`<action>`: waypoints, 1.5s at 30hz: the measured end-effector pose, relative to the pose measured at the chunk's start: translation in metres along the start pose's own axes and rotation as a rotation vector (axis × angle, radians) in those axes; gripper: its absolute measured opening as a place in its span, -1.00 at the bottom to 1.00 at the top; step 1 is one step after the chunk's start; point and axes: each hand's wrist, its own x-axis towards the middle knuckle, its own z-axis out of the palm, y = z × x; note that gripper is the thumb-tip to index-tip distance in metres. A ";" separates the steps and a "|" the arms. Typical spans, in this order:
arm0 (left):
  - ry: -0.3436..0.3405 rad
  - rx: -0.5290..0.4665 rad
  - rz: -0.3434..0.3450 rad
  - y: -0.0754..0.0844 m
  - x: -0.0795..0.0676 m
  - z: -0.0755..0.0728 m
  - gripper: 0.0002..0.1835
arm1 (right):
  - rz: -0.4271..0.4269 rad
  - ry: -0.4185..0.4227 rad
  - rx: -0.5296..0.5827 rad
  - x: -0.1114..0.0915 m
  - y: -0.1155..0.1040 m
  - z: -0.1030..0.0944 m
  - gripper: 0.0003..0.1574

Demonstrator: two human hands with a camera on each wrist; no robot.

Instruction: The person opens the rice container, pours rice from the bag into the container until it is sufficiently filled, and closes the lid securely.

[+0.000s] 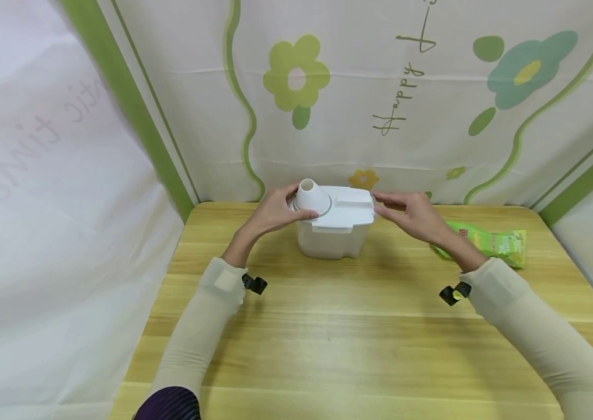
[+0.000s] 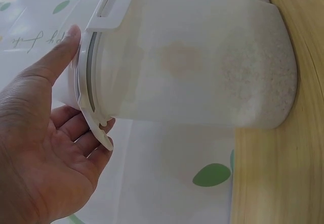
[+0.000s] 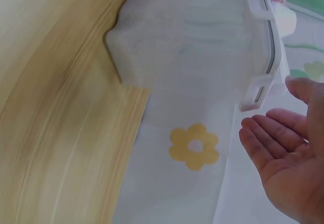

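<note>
A translucent storage container [image 1: 330, 242] stands upright on the wooden table, with pale grainy contents [image 2: 258, 77] in its lower part. Its white lid [image 1: 346, 217] carries a hollow white cone [image 1: 313, 199] at the left end and a raised bar at the right. My left hand [image 1: 275, 210] grips the lid's left end, thumb in front near the cone's base, fingers bent at a flipped-out side latch [image 2: 98, 130]. At the other end, my right hand [image 1: 414, 216] has its fingers loosely extended, fingertips and thumb right at the lid's edge beside a side latch [image 3: 255, 92].
A bright green packet [image 1: 506, 245] lies on the table [image 1: 328, 344] behind my right forearm. White curtains [image 1: 191, 116] printed with flowers and lettering hang close behind the container and along both sides. Dark wrist cameras [image 1: 254, 284] sit on both sleeves.
</note>
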 end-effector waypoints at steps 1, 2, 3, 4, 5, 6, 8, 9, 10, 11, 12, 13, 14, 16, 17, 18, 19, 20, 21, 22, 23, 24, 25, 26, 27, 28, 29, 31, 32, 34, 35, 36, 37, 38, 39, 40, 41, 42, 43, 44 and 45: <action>-0.001 0.001 -0.001 0.000 0.000 0.000 -0.24 | -0.002 -0.012 0.002 0.000 0.002 -0.001 -0.47; -0.001 0.000 -0.001 0.000 0.000 0.000 -0.24 | -0.005 -0.026 0.002 -0.001 0.003 -0.002 -0.46; -0.002 -0.001 -0.002 0.000 0.000 0.000 -0.24 | -0.002 -0.037 0.007 -0.001 0.005 -0.002 -0.45; -0.003 0.001 -0.004 -0.001 0.000 0.000 -0.24 | 0.001 -0.049 0.011 -0.002 0.007 -0.003 -0.44; -0.005 0.002 -0.004 -0.001 0.000 0.000 -0.24 | 0.005 -0.063 0.016 -0.002 0.008 -0.003 -0.43; -0.006 0.004 -0.006 -0.001 0.000 0.000 -0.24 | 0.011 -0.077 0.024 -0.002 0.009 -0.003 -0.42; -0.007 0.006 -0.007 -0.001 0.000 0.000 -0.24 | 0.025 -0.098 0.034 -0.002 0.012 -0.004 -0.40; -0.007 0.008 -0.007 -0.001 0.000 0.000 -0.24 | 0.033 -0.106 0.040 -0.002 0.013 -0.004 -0.39; -0.007 0.009 -0.008 -0.001 0.000 0.000 -0.24 | 0.035 -0.114 0.044 -0.002 0.014 -0.004 -0.39; -0.007 0.008 -0.008 -0.001 0.001 0.000 -0.24 | 0.036 -0.121 0.051 -0.001 0.015 -0.004 -0.39; -0.007 0.007 -0.009 -0.001 0.001 0.000 -0.25 | 0.037 -0.127 0.060 -0.001 0.017 -0.004 -0.38; -0.007 0.006 -0.009 -0.002 0.001 0.001 -0.25 | 0.037 -0.130 0.068 0.000 0.018 -0.003 -0.38; -0.008 0.005 -0.008 -0.002 0.001 0.001 -0.25 | 0.039 -0.133 0.078 0.000 0.019 -0.003 -0.38; -0.008 0.001 -0.005 -0.001 0.001 0.001 -0.25 | 0.047 -0.136 0.101 0.001 0.021 -0.002 -0.37; -0.008 0.001 -0.004 -0.001 0.001 0.001 -0.25 | 0.053 -0.136 0.115 0.002 0.022 -0.002 -0.37; -0.008 0.001 -0.003 -0.001 0.001 0.000 -0.24 | 0.057 -0.136 0.127 0.003 0.023 -0.002 -0.37; -0.007 0.001 -0.002 -0.001 0.001 0.000 -0.24 | 0.062 -0.134 0.137 0.003 0.024 -0.001 -0.37; -0.008 0.001 -0.002 -0.001 0.000 0.000 -0.24 | 0.067 -0.133 0.150 0.004 0.025 -0.001 -0.37; -0.008 0.001 -0.003 -0.001 0.000 0.000 -0.24 | 0.071 -0.133 0.163 0.005 0.026 0.000 -0.37; -0.008 0.001 -0.005 0.000 0.000 -0.001 -0.24 | 0.074 -0.133 0.175 0.005 0.027 0.000 -0.38; -0.007 0.000 -0.006 0.000 0.000 -0.001 -0.24 | 0.075 -0.134 0.181 0.006 0.028 0.000 -0.39; -0.008 -0.001 -0.007 0.000 0.000 -0.001 -0.24 | 0.078 -0.136 0.184 0.007 0.028 0.001 -0.40; -0.009 -0.001 -0.008 0.000 0.000 -0.001 -0.25 | 0.082 -0.137 0.183 0.007 0.029 0.001 -0.41; -0.010 -0.005 -0.009 0.000 0.000 0.000 -0.25 | 0.086 -0.140 0.183 0.007 0.030 0.001 -0.42; -0.010 -0.009 -0.010 0.000 0.000 0.000 -0.26 | 0.091 -0.143 0.181 0.007 0.030 0.001 -0.43; -0.011 -0.013 -0.011 0.000 0.001 0.000 -0.26 | 0.096 -0.146 0.180 0.007 0.031 0.002 -0.44; -0.009 -0.016 -0.011 0.000 0.001 0.000 -0.26 | 0.102 -0.149 0.180 0.007 0.032 0.002 -0.44; -0.006 -0.022 -0.012 -0.001 0.001 0.000 -0.27 | 0.111 -0.153 0.186 0.007 0.032 0.002 -0.45; -0.004 -0.026 -0.011 -0.001 0.001 0.001 -0.27 | 0.115 -0.154 0.198 0.008 0.033 0.003 -0.45; 0.000 -0.030 -0.010 -0.001 0.001 0.000 -0.27 | 0.116 -0.154 0.218 0.008 0.034 0.004 -0.46; 0.001 -0.033 -0.009 -0.001 0.000 0.000 -0.27 | 0.115 -0.152 0.228 0.009 0.035 0.004 -0.46; 0.001 -0.034 -0.008 -0.001 0.000 0.000 -0.26 | 0.112 -0.150 0.235 0.009 0.035 0.005 -0.46; 0.000 -0.035 -0.008 0.000 0.000 0.000 -0.26 | 0.105 -0.149 0.240 0.009 0.037 0.006 -0.46; -0.002 -0.035 -0.007 0.000 0.000 0.000 -0.26 | 0.101 -0.147 0.247 0.009 0.038 0.007 -0.46; -0.005 -0.033 -0.008 0.000 0.000 0.000 -0.25 | 0.096 -0.145 0.253 0.008 0.038 0.007 -0.46; -0.007 -0.031 -0.009 0.001 0.001 0.001 -0.25 | 0.092 -0.143 0.262 0.008 0.039 0.008 -0.46; -0.009 -0.027 -0.010 0.001 0.001 0.001 -0.25 | 0.090 -0.140 0.274 0.007 0.040 0.009 -0.46; -0.010 -0.023 -0.012 0.001 0.001 0.001 -0.25 | 0.087 -0.137 0.283 0.007 0.040 0.009 -0.46; -0.011 -0.019 -0.014 0.001 0.001 0.001 -0.24 | 0.086 -0.133 0.294 0.007 0.041 0.010 -0.46; -0.012 -0.016 -0.015 0.001 0.001 0.001 -0.24 | 0.086 -0.128 0.308 0.006 0.041 0.011 -0.45; -0.013 -0.015 -0.017 0.002 0.001 0.001 -0.24 | 0.084 -0.125 0.320 0.006 0.041 0.012 -0.45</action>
